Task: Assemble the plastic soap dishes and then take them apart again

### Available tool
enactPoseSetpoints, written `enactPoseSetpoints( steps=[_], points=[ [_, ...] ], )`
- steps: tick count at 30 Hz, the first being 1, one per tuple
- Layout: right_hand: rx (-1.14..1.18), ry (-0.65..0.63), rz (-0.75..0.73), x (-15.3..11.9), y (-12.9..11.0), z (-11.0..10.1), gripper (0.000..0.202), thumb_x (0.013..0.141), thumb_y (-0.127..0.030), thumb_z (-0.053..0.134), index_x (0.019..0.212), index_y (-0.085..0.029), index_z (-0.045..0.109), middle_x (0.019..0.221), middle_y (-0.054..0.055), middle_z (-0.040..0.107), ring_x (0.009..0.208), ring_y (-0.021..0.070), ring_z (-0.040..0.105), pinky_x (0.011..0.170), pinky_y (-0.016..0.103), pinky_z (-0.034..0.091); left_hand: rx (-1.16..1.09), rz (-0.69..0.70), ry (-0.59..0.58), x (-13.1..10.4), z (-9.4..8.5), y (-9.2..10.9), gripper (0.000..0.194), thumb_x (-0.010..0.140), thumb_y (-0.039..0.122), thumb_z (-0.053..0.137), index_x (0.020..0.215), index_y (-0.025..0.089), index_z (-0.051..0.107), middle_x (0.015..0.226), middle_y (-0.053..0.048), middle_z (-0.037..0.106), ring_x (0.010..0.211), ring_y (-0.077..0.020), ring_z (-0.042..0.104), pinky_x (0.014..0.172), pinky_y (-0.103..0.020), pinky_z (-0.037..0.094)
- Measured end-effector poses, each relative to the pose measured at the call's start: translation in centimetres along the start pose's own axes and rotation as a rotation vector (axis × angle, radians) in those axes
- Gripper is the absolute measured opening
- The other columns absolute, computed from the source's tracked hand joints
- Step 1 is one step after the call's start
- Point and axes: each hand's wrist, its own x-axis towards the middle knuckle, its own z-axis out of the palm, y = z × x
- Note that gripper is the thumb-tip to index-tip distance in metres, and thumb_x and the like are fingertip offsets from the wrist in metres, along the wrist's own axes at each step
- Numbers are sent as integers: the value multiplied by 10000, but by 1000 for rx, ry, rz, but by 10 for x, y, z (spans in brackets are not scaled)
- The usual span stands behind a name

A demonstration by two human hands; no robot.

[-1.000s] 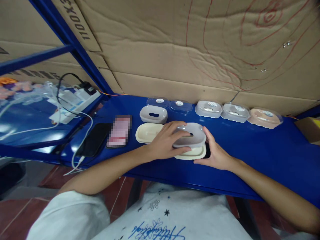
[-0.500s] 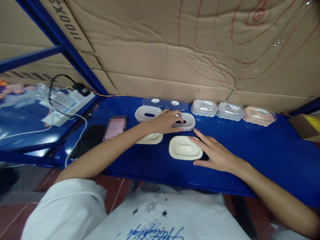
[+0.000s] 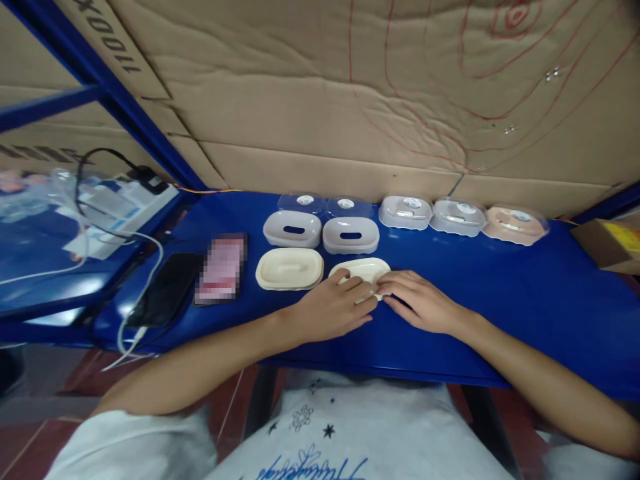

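A cream oval dish [image 3: 364, 268] lies on the blue table in front of me, its near side partly hidden by my fingers. My left hand [image 3: 336, 307] reaches over its left and near rim with curled fingers. At its right end, my right hand [image 3: 419, 299] has fingers and thumb closed on the rim, the fingertips close to those of the left. Left of them rests another cream oval dish [image 3: 290, 269]. Behind the dishes stand two pale grey oval bases with slots, the left base [image 3: 292, 229] and the right base [image 3: 351, 236].
Two clear lids, the left lid [image 3: 301, 203] and right lid [image 3: 347, 208], lie at the back. Three lidded boxes [image 3: 457, 217] line the cardboard wall [image 3: 300, 87]. Left are a phone [image 3: 220, 270], a black device [image 3: 167, 290] with a white cable, and a power strip [image 3: 133, 213]. A carton [image 3: 607, 245] stands far right.
My left hand has left the right grey base and come down to the right cream dish. My right hand has closed in on its rim. The dish now sits nearer that base.
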Motion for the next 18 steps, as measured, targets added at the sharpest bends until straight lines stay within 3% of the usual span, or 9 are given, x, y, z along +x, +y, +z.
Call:
enactPoseSetpoints(
  steps=[2, 5, 8, 11, 15, 18],
  points=[
    [-27, 44, 21, 0, 10, -3, 328, 1130, -273, 496, 1414, -275, 659, 1500, 130, 684, 1436, 294, 638, 1168, 521, 557, 9, -7, -20, -1, 1, -8, 157, 1080, 197, 623, 1204, 179, 718, 1133, -104, 764, 1076, -287, 723, 1027, -466, 485],
    [-175, 133, 175, -4, 36, -12, 488, 1131, -384, 515, 1607, -275, 526, 1695, 171, 520, 1585, 364, 496, 1259, 621, 462, 29, -32, -1, -2, -1, -21, 120, 1062, 157, 603, 1078, 175, 720, 1026, -83, 754, 999, -267, 722, 1025, -468, 468],
    [-289, 153, 384, -10, 71, -18, 698, 1117, -536, 505, 1737, -258, 345, 1805, 207, 352, 1660, 436, 365, 1304, 722, 337, 36, -21, 0, -3, -2, -23, 148, 1103, 217, 573, 1067, 181, 711, 1052, -81, 753, 984, -257, 721, 1035, -473, 453],
    [-315, 125, 521, -17, 94, -15, 781, 1110, -623, 450, 1770, -253, 257, 1837, 221, 271, 1683, 469, 297, 1299, 783, 264, 33, -3, -20, -3, 0, -17, 138, 1100, 257, 608, 1174, 186, 701, 1177, -95, 750, 1079, -278, 717, 1050, -477, 439],
    [-337, 154, 467, -18, 97, -13, 708, 1114, -593, 455, 1729, -259, 347, 1797, 221, 353, 1654, 456, 357, 1285, 749, 309, 6, -12, -30, -2, 6, -17, 244, 1091, 236, 624, 1328, 188, 663, 1307, -108, 734, 1173, -289, 699, 1086, -478, 419],
    [-367, 219, 409, -6, 100, -16, 696, 1104, -565, 486, 1715, -254, 369, 1793, 217, 346, 1651, 454, 351, 1295, 731, 304, -59, -19, -19, -1, 8, -24, 237, 1096, 219, 606, 1322, 212, 678, 1303, -94, 739, 1158, -272, 706, 1095, -461, 428]
  ],
)
